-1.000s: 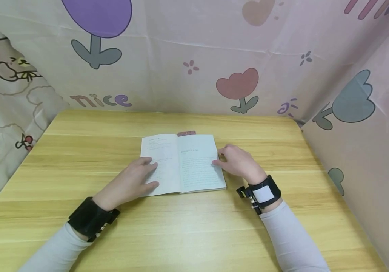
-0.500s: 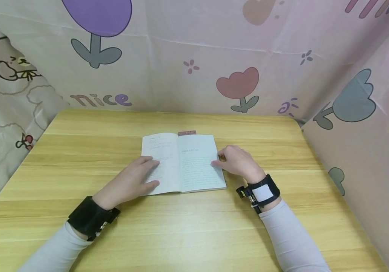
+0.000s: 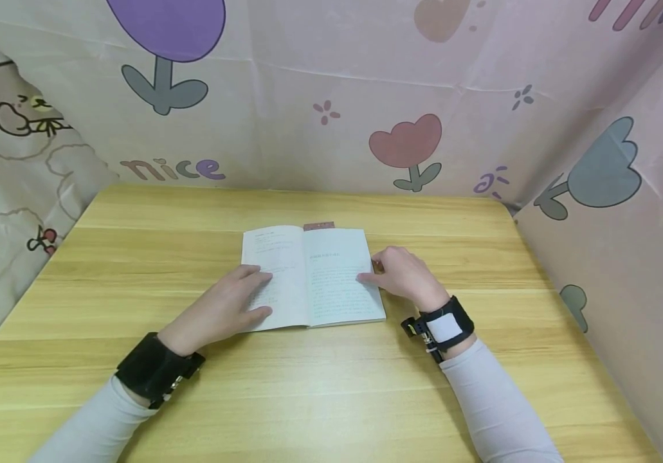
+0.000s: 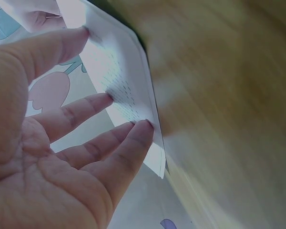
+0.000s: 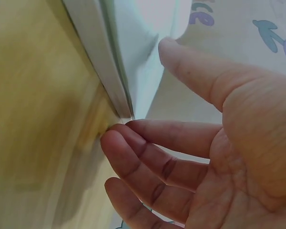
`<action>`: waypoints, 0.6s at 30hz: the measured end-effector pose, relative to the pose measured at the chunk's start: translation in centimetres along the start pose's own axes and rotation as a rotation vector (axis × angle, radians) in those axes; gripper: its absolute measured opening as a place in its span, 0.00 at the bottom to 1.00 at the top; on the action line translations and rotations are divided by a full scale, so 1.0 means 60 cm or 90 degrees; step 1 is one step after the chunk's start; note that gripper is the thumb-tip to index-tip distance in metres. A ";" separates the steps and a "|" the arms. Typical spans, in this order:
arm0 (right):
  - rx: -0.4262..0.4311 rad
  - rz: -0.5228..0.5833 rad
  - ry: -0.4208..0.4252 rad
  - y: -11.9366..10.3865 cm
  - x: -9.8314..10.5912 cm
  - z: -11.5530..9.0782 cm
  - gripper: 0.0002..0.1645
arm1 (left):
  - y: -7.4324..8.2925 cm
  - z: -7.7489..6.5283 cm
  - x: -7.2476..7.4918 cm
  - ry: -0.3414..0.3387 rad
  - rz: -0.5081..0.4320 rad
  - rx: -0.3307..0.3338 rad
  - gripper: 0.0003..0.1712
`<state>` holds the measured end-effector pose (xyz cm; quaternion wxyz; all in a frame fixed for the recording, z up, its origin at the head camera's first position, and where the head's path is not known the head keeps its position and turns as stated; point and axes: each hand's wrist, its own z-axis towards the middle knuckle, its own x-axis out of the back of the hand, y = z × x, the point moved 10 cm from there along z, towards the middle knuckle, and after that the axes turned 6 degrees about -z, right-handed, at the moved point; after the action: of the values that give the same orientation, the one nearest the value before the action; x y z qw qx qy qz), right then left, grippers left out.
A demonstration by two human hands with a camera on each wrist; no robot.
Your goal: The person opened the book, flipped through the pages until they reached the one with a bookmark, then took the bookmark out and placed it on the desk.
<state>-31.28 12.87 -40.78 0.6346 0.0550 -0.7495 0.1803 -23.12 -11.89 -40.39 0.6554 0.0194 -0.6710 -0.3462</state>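
The head view shows one open book (image 3: 326, 283) lying near the middle of the wood-grain table (image 3: 331, 399), two printed pages facing up, with one dark-red strip (image 3: 319, 226) showing past its top edge. Two hands are at it. The left hand (image 3: 221, 308) lies on the left-hand page, fingers extended, thumb apart, grasping nothing. The right hand (image 3: 402, 276) is at the outer edge of the right-hand page, its thumb over the paper. Two black wristbands (image 3: 152, 368) circle the wrists, one each, above two pale sleeves (image 3: 501, 402). Behind hangs printed cloth (image 3: 285, 148) with one word, "nice".

In the left wrist view, four digits of the left hand are visible, well spread, their tips on the paper; part of the right hand shows at top left.

In the right wrist view, one thumb tip touches the page, while four loosely bent fingers sit by the book's edge. Thumb and fingers are wide apart, without a closed grip.
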 end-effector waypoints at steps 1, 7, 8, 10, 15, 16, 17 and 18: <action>-0.002 0.002 0.001 0.000 -0.001 0.000 0.22 | 0.000 0.000 0.000 0.000 0.000 -0.001 0.37; -0.018 -0.004 0.018 -0.004 -0.003 0.002 0.22 | -0.002 0.001 -0.002 -0.002 0.002 0.002 0.37; -0.018 -0.010 0.027 -0.005 -0.001 0.002 0.22 | -0.003 0.001 -0.002 -0.002 0.001 0.002 0.37; -0.017 -0.021 0.044 -0.008 0.002 0.001 0.22 | -0.004 0.001 -0.002 -0.004 0.002 0.004 0.38; -0.010 -0.023 0.084 -0.015 0.010 -0.003 0.20 | -0.004 0.001 -0.002 -0.007 0.000 0.007 0.38; -0.009 -0.020 0.093 -0.015 0.012 -0.003 0.20 | -0.004 0.001 -0.002 -0.008 0.000 0.007 0.38; -0.009 -0.018 0.104 -0.015 0.015 -0.003 0.19 | -0.004 0.001 -0.002 -0.009 0.000 0.008 0.38; -0.008 -0.017 0.118 -0.015 0.018 -0.004 0.18 | -0.004 0.001 -0.002 -0.009 -0.001 0.008 0.38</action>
<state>-31.01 12.28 -39.54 0.7038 0.0438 -0.6880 0.1714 -23.26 -11.99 -40.63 0.6501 0.0214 -0.6780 -0.3423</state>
